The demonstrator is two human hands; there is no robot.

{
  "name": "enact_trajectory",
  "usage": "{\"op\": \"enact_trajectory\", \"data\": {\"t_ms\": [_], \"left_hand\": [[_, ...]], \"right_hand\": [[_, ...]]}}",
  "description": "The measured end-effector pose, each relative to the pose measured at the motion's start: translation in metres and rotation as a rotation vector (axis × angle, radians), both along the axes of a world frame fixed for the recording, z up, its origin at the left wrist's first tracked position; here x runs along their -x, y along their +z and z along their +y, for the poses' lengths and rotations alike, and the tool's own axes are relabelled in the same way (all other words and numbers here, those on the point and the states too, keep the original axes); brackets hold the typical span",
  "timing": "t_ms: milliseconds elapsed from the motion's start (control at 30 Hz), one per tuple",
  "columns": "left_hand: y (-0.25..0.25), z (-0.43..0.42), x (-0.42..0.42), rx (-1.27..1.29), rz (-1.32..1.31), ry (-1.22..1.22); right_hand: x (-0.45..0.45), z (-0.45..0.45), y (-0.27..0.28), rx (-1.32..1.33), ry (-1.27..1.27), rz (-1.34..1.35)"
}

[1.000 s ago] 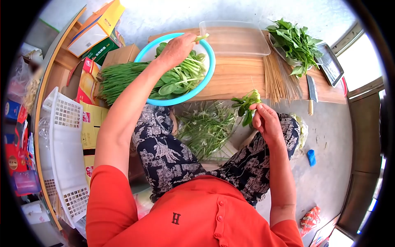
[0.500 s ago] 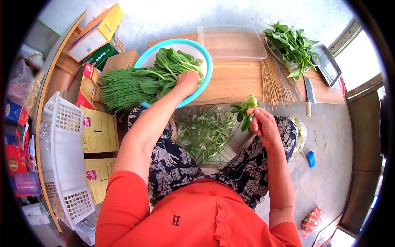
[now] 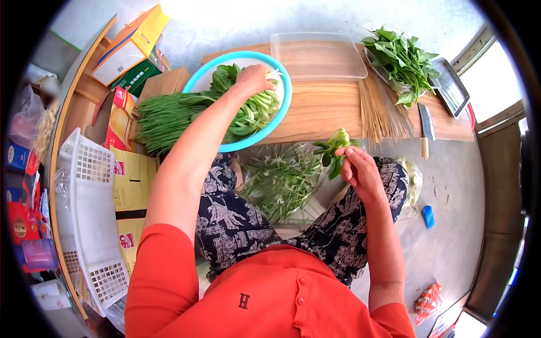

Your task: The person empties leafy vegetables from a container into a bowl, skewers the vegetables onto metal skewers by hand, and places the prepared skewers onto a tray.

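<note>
A blue-rimmed basin [image 3: 288,101] holds leafy greens [image 3: 256,112] with pale stems and a long bunch of chives [image 3: 174,118]. Inside it, my left hand [image 3: 253,81] is closed at the stem ends of the greens; pale tips show beside its fingers, which are partly hidden. My right hand [image 3: 360,169] pinches a thin skewer, with a small bunch of greens [image 3: 336,147] threaded on it just beyond the fingertips. This hand hovers above my right thigh, near the front edge of the wooden board [image 3: 315,110].
On the board are a clear plastic tray [image 3: 318,56], loose skewers [image 3: 380,107], a heap of leafy greens [image 3: 400,62] and a knife [image 3: 425,127]. Trimmed scraps [image 3: 282,180] lie between my legs. White plastic baskets [image 3: 93,214] and boxes [image 3: 132,174] stand to the left.
My left hand has moved up and slightly right within the basin, and more pale stems show below it. The right hand stays nearly in place with its skewered greens.
</note>
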State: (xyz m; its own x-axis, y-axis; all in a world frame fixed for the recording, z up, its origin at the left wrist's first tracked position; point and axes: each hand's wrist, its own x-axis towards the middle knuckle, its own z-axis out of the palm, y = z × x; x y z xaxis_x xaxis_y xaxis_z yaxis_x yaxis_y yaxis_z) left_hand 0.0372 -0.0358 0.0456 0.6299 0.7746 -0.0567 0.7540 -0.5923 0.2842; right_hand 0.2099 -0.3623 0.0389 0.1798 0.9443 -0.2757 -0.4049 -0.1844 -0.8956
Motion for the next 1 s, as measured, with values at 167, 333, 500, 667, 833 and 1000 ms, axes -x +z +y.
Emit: {"op": "enact_trajectory", "data": {"t_ms": [167, 333, 500, 667, 833, 1000], "left_hand": [[-0.045, 0.012, -0.02, -0.089, 0.079, -0.115], [-0.053, 0.018, -0.023, -0.095, 0.264, -0.13], [-0.042, 0.008, -0.005, -0.112, 0.003, -0.14], [-0.012, 0.007, 0.022, -0.092, -0.197, -0.017], [0.013, 0.013, 0.051, 0.19, -0.645, 0.074], [0.035, 0.003, 0.077, 0.696, -1.077, 0.191]], "right_hand": [[-0.002, -0.002, -0.004, 0.023, -0.011, 0.006], [-0.002, -0.002, 0.001, 0.044, -0.007, 0.01], [-0.001, -0.002, 0.001, 0.037, -0.011, -0.001], [0.003, -0.002, 0.002, 0.064, 0.002, -0.014], [0.005, 0.0, -0.004, 0.039, 0.028, -0.033], [0.009, 0.001, -0.008, 0.068, 0.034, -0.038]]}}
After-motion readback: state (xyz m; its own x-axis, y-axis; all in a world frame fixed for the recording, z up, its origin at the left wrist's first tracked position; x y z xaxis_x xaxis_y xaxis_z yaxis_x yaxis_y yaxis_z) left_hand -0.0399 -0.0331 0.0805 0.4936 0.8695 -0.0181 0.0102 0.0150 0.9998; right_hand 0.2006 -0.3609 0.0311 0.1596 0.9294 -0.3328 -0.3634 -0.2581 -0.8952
